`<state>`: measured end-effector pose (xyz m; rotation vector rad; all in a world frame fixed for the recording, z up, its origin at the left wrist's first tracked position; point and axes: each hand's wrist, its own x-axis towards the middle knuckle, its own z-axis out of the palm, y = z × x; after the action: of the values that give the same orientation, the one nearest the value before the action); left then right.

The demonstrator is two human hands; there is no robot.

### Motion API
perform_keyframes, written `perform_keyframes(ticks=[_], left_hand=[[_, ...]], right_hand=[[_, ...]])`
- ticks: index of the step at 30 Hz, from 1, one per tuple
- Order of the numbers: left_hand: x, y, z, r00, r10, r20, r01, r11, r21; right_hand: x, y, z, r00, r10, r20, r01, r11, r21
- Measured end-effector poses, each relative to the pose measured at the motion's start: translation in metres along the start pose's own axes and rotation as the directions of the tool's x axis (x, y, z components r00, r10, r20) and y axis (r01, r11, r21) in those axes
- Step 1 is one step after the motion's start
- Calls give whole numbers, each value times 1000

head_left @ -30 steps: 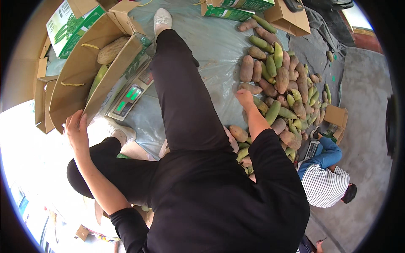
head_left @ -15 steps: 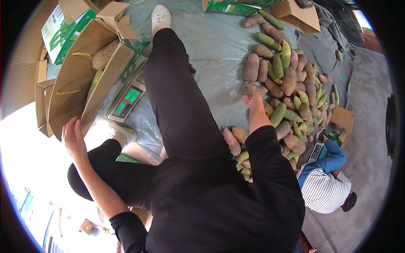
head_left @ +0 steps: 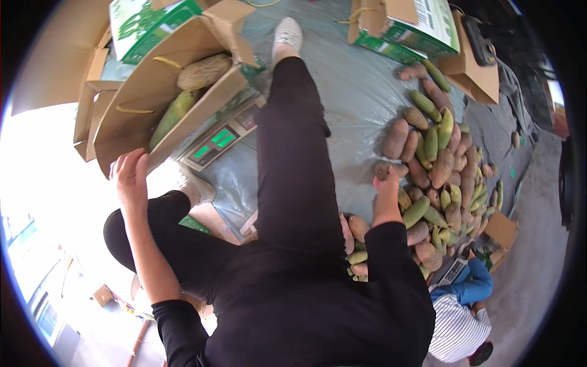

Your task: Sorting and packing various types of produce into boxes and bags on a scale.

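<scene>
My right hand [head_left: 385,188] is closed round a brown, oblong sweet potato [head_left: 396,169] at the left edge of a large pile. Beside it lie more brown sweet potatoes [head_left: 395,138] and long green vegetables [head_left: 416,211]. My left hand [head_left: 130,177] is by the near rim of an open cardboard box [head_left: 128,92], its fingers loosely bent and holding nothing I can see. Inside that box are a rough tan oblong piece [head_left: 203,71] and a green one [head_left: 174,115]. A scale [head_left: 217,144] with a lit green display stands against the box.
Blue-grey plastic sheeting [head_left: 354,110] covers the floor. Green-and-white cartons [head_left: 422,30] and an open brown box [head_left: 480,73] stand at the far right, another carton [head_left: 153,27] at the far left. A person in a striped top [head_left: 455,327] bends by another scale [head_left: 452,272] at right.
My view has shifted, moving the scene about in it. My right hand has closed further round the sweet potato, which still lies by the pile. My left hand is nearer the box rim, its fingers more bent.
</scene>
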<state>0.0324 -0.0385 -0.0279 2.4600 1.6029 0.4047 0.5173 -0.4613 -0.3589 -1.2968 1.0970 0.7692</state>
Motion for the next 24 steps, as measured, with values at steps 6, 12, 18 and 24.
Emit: perform_keyframes(ticks=[6, 12, 18, 24], left_hand=[[-1, 4, -9, 999, -4, -37, 5, 1000, 23], [-3, 4, -16, 1000, -10, -25, 10, 1000, -7], [-12, -1, -25, 1000, -4, -7, 3, 998, -66], [-16, -1, -29, 1000, -5, 7, 6, 996, -91]], right_hand=[[-61, 40, -2, 1000, -11, 7, 10, 997, 79], [-106, 34, -3, 990, -84, 111, 91, 994, -60], [-221, 2, 76, 796, -469, 384, 594, 725, -347], [-347, -18, 191, 401, -392, 828, 880, 416, -229]])
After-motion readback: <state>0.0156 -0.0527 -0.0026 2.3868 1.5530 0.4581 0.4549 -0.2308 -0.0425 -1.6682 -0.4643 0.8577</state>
